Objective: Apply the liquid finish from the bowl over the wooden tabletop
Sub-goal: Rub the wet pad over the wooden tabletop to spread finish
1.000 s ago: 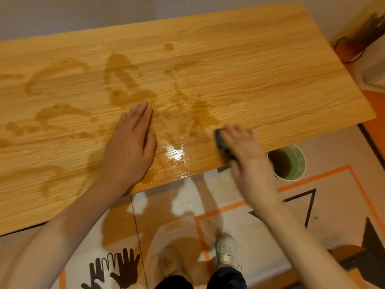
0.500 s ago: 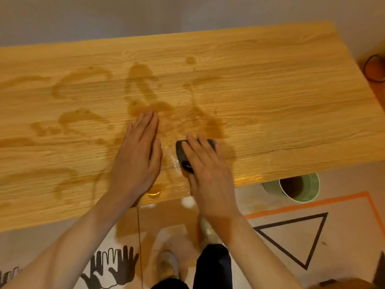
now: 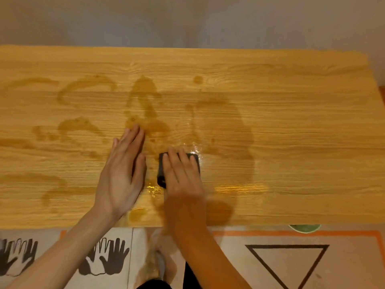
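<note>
The wooden tabletop (image 3: 291, 122) fills the middle of the view, streaked with darker wet patches of liquid finish (image 3: 145, 101). My right hand (image 3: 181, 176) presses flat, fingers straight, on a dark sponge (image 3: 161, 174) near the table's front edge. Shiny wet finish glints around the sponge. My left hand (image 3: 123, 174) rests flat on the wood just left of the sponge, fingers straight and together. The green bowl (image 3: 305, 227) shows only as a sliver of rim below the table's front edge on the right.
A floor mat (image 3: 343, 263) printed with an orange line, a black triangle and black handprints lies below the table. My foot (image 3: 158, 263) stands on it near the table edge. A grey wall runs behind the table.
My right hand slid the sponge from the table's front right edge leftward and further onto the wood, beside my left hand. My head shifted, so the bowl is nearly hidden under the table edge.
</note>
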### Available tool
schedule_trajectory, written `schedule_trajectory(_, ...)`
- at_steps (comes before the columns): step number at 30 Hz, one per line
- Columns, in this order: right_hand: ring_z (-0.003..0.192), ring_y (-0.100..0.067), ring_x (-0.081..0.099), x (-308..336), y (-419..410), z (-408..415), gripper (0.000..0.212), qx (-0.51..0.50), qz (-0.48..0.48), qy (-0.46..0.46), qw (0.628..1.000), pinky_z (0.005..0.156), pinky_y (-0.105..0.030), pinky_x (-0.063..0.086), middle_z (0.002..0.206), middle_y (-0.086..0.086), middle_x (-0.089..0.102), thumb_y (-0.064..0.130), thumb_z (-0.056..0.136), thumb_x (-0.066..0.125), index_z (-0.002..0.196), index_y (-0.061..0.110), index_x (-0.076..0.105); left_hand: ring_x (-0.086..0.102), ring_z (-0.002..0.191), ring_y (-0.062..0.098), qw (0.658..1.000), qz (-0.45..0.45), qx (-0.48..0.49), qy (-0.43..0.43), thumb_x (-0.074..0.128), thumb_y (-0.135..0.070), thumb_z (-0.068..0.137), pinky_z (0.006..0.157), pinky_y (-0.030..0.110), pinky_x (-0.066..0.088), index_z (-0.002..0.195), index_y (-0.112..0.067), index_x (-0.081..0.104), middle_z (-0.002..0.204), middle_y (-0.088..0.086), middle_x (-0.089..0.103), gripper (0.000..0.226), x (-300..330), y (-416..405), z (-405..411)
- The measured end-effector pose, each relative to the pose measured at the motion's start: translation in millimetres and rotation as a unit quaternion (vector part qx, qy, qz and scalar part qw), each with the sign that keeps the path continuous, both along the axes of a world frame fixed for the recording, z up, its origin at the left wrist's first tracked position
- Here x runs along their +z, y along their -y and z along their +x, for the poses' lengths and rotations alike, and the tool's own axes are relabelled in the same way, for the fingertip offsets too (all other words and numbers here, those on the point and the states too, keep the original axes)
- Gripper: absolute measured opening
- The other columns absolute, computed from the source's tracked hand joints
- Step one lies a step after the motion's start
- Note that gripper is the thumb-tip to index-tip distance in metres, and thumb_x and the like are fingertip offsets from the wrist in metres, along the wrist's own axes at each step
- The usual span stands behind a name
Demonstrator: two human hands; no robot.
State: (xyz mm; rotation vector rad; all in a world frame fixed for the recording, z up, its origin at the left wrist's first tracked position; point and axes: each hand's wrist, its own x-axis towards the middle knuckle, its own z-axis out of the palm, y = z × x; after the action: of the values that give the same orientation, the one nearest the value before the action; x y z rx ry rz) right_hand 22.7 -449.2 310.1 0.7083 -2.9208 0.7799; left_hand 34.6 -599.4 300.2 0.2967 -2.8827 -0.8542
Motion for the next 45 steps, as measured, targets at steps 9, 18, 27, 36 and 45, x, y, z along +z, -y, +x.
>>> schedule_trajectory(9, 0.145, -0.02, 0.026, 13.5, -131.0, -75.4, 0.055, -0.127, 0.01, 0.061, 0.99, 0.122, -0.04, 0.01, 0.151, -0.008, 0.039, -0.001, 0.087, 0.052, 0.142, 0.005, 0.044, 0.017, 0.154, 0.013, 0.999, -0.009, 0.038, 0.009, 0.034, -0.031, 0.105, 0.127, 0.029, 0.004, 0.156, -0.012, 0.032, 0.165, 0.0, 0.024, 0.055, 4.4, 20.0, -44.6)
schedule_trajectory(18, 0.143, -0.029, 0.029, -1.2, 5.9, -43.7, 0.058, 0.101, 0.03, 0.03, 0.994, 0.121, -0.042, 0.009, 0.15, -0.009, 0.042, 0.005, 0.083, 0.051, 0.14, 0.013, 0.049, 0.015, 0.154, 0.01, 0.997, -0.066, 0.044, 0.015, 0.032, -0.028, 0.107, 0.127, 0.028, 0.007, 0.157, -0.013, 0.03, 0.166, -0.002, 0.021, 0.052, -2.4, 19.6, -49.5)
schedule_trajectory(27, 0.142, -0.027, 0.033, -0.5, -9.1, -163.5, 0.049, 0.027, 0.036, 0.032, 0.998, 0.12, -0.04, 0.009, 0.147, -0.004, 0.047, 0.009, 0.089, 0.064, 0.136, 0.013, 0.054, 0.021, 0.153, 0.016, 0.998, -0.054, 0.044, -0.002, 0.036, -0.019, 0.105, 0.127, 0.034, 0.012, 0.154, -0.005, 0.033, 0.164, 0.006, 0.026, 0.051, -2.0, 19.4, -49.7)
schedule_trajectory(36, 0.141, -0.022, 0.034, 2.0, -52.0, -45.3, 0.042, 0.128, 0.022, 0.047, 0.99, 0.122, -0.038, 0.013, 0.144, 0.001, 0.05, 0.018, 0.094, 0.043, 0.133, 0.017, 0.058, 0.016, 0.155, 0.019, 0.998, -0.046, 0.033, -0.007, 0.037, -0.016, 0.104, 0.127, 0.037, 0.013, 0.154, -0.001, 0.03, 0.164, 0.01, 0.023, 0.052, -3.4, 19.9, -50.5)
schedule_trajectory(45, 0.143, -0.029, 0.03, -7.6, 33.7, -139.1, 0.049, 0.038, 0.058, -0.014, 0.997, 0.121, -0.042, 0.012, 0.149, -0.01, 0.043, 0.003, 0.09, 0.06, 0.138, 0.008, 0.05, 0.018, 0.154, 0.019, 0.997, -0.065, 0.039, 0.013, 0.036, -0.017, 0.104, 0.127, 0.035, 0.014, 0.156, -0.006, 0.029, 0.165, 0.006, 0.022, 0.053, -5.7, 21.6, -50.6)
